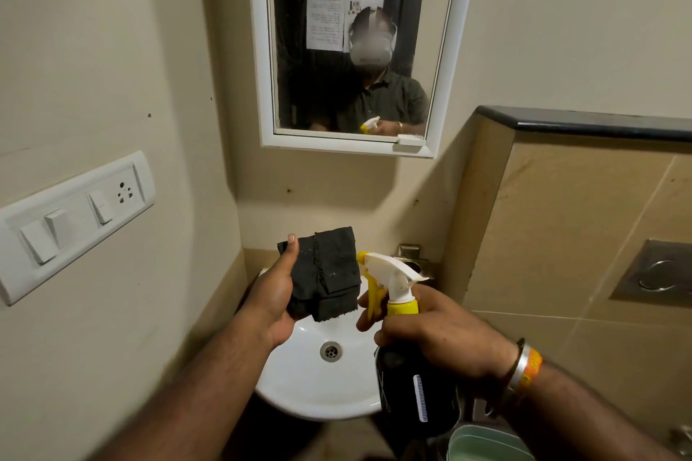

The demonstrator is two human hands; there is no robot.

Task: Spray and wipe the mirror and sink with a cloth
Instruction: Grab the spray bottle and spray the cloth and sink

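My left hand [275,294] grips a folded black cloth [325,275] above the white sink [299,385]. My right hand [430,333] grips the neck of a dark spray bottle [412,393] with a white and yellow trigger head [389,277]. One finger lies on the yellow trigger. The nozzle points left toward the cloth, very close to it. The white-framed mirror [292,86] hangs on the wall above the sink and reflects a person holding the bottle.
A white switch panel [75,221] sits on the left wall. A metal tap [410,254] stands behind the sink, partly hidden by the sprayer. A tiled half wall with a dark ledge [599,123] and a metal flush plate [655,275] fills the right.
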